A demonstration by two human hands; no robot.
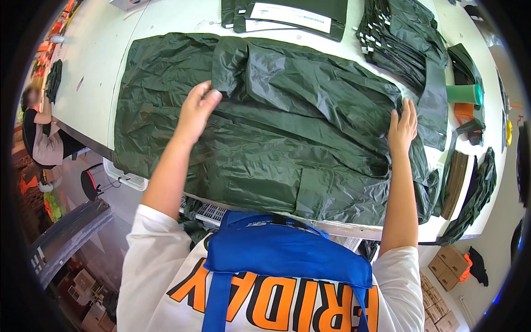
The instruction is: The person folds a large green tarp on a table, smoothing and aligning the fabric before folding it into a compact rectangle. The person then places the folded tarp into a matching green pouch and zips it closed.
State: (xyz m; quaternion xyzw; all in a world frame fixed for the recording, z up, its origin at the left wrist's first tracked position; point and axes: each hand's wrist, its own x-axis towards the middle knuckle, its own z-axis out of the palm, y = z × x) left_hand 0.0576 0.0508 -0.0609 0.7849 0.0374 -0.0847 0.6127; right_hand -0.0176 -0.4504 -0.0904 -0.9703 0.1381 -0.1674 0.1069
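Note:
A dark green, thin, shiny garment (265,133), wrinkled and partly folded, lies spread over the white table in front of me. My left hand (194,113) is over its left part, thumb and fingers apart, beside the lower end of a raised fold (229,63). At the garment's right edge, my right hand (404,128) rests with its fingers stretched out against the bunched cloth. A sewn flap or pocket-like panel (315,193) shows near the table's front edge.
Black flat pieces with a white label strip (290,16) lie at the back. A stack of dark green pieces (395,47), a green cylinder (464,94) and dark strips (470,205) are at the right. A person (44,133) sits at the far left. Cartons (448,267) stand below right.

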